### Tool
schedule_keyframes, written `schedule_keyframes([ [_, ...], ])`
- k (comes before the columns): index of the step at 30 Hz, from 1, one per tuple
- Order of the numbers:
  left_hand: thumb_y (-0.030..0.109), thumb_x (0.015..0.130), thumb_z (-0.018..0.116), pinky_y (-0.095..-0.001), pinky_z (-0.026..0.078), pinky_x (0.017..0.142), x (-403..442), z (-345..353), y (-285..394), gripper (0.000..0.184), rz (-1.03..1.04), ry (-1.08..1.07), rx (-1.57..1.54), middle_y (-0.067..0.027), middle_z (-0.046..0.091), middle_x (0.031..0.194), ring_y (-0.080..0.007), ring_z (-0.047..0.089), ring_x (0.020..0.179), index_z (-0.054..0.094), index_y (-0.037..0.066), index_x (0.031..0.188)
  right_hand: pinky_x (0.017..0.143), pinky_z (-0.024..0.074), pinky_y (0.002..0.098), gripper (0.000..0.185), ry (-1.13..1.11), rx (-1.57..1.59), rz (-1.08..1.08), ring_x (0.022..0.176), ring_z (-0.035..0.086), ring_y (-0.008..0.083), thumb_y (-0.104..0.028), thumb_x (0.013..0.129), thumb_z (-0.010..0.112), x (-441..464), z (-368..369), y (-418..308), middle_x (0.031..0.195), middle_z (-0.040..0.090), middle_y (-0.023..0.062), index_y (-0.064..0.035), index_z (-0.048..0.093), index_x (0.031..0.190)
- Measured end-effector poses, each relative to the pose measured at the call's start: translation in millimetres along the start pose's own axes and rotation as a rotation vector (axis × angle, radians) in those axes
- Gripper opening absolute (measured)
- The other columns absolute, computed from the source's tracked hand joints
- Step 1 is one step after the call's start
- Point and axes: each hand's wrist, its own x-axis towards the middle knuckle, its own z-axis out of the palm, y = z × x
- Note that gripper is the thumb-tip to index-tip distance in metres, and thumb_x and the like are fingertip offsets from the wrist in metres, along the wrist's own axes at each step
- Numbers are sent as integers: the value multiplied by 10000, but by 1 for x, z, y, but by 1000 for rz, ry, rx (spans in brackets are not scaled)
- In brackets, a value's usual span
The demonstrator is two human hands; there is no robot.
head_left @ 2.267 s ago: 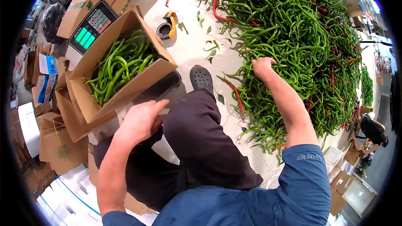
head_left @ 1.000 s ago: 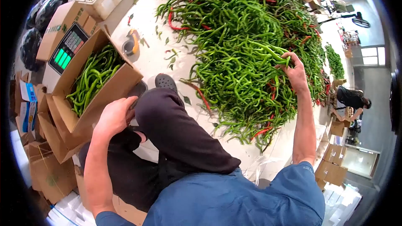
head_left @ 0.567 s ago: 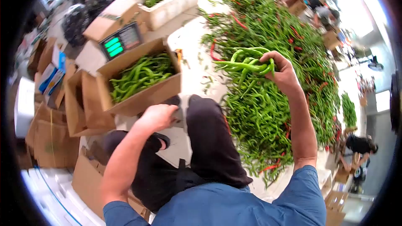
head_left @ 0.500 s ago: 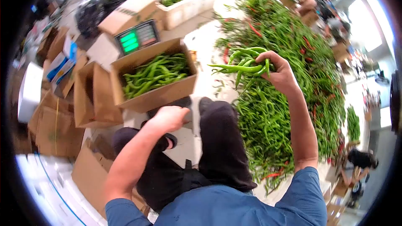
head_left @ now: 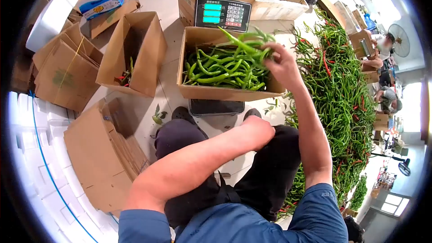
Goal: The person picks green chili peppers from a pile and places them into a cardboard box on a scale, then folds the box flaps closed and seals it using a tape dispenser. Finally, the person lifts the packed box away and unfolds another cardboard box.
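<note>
My right hand (head_left: pixel 282 65) is closed on a bunch of long green chili peppers (head_left: pixel 252 50), over the right end of an open cardboard box (head_left: pixel 216 92). Inside that box lie many more green chili peppers (head_left: pixel 216 69). The box rests on a dark scale platform (head_left: pixel 216 107), and the scale's display (head_left: pixel 222 14) is lit behind it. My left hand (head_left: pixel 258 132) is by my right knee, back side up; its fingers are hidden from view.
A large pile of green and some red chilies (head_left: pixel 342 94) covers the floor at right. On the left stand a tall cardboard box (head_left: pixel 135 54) and flattened cartons (head_left: pixel 99 153). A white foam box (head_left: pixel 281 6) is at the back. Other people (head_left: pixel 388 99) are at far right.
My right hand has carried the chili bunch from the pile to above the cardboard box. The view has turned left, and my left hand has shifted toward my right knee.
</note>
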Motion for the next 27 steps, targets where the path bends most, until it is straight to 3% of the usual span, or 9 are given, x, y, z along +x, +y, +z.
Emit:
schedule_keyframes([
  [1, 181, 871, 664, -466, 592, 713, 2, -2, 3, 194, 3, -1, 26, -155, 746, 885, -349, 740, 835, 687, 36, 998, 864, 534, 285, 370, -102, -163, 165, 1004, 661, 166, -16, 918, 688, -6, -8, 21, 1125, 684, 60, -25, 625, 1282],
  [4, 128, 874, 630, -471, 597, 741, 2, -14, 12, 170, 26, -1, -32, -170, 750, 923, -339, 743, 880, 714, 30, 985, 851, 555, 361, 320, -172, -788, -78, 1011, 695, 268, -59, 920, 693, -39, -31, 35, 1174, 699, 144, -18, 660, 1236],
  [10, 95, 858, 632, -444, 597, 782, 6, -15, 26, 181, 67, -51, -2, -175, 750, 957, -335, 741, 914, 708, 16, 1002, 814, 553, 361, 257, 142, -533, 129, 923, 703, 259, -98, 935, 689, -94, -49, 6, 1048, 709, 158, 1, 675, 1172],
  [14, 98, 855, 645, -450, 595, 776, 4, -11, 25, 225, 50, -46, 2, -181, 739, 966, -338, 740, 900, 662, -4, 1055, 879, 557, 369, 288, 181, -460, 383, 1005, 716, 297, -134, 944, 683, -153, -74, 62, 1112, 730, 198, 5, 677, 1196],
  [16, 99, 856, 644, -452, 593, 759, 1, -4, 19, 199, 47, -24, -15, -182, 735, 946, -343, 738, 881, 662, -1, 1026, 930, 545, 380, 324, 134, -565, 464, 1051, 704, 308, -158, 934, 681, -199, -79, 111, 1146, 719, 213, -3, 675, 1219],
  [18, 93, 852, 630, -467, 588, 745, -4, -2, 12, 161, 59, 4, -6, -186, 725, 892, -357, 731, 850, 652, -5, 978, 952, 532, 408, 342, 91, -369, 723, 1076, 685, 300, -189, 931, 666, -246, -62, 130, 1176, 722, 182, -7, 681, 1220],
  [19, 92, 854, 624, -468, 588, 746, -4, 0, 9, 153, 27, -19, -6, -184, 724, 884, -358, 730, 850, 649, -3, 971, 961, 528, 416, 379, 10, -180, 659, 1117, 674, 280, -244, 940, 649, -288, -65, 182, 1186, 726, 171, -16, 674, 1241],
  [21, 96, 858, 617, -469, 587, 736, 0, 7, 0, 145, -19, -44, 8, -182, 722, 879, -362, 726, 842, 642, 10, 972, 936, 540, 457, 354, -58, -112, 694, 1123, 682, 340, -258, 929, 620, -363, -31, 233, 1162, 717, 219, -19, 676, 1184],
  [27, 169, 909, 630, -463, 554, 827, -9, -8, 1, 210, -106, -108, 52, -181, 677, 963, -357, 682, 961, 619, 35, 1070, 925, 542, 475, 333, -170, -113, 918, 1118, 679, 369, -242, 915, 616, -422, 77, 250, 1149, 712, 235, -16, 672, 1152],
])
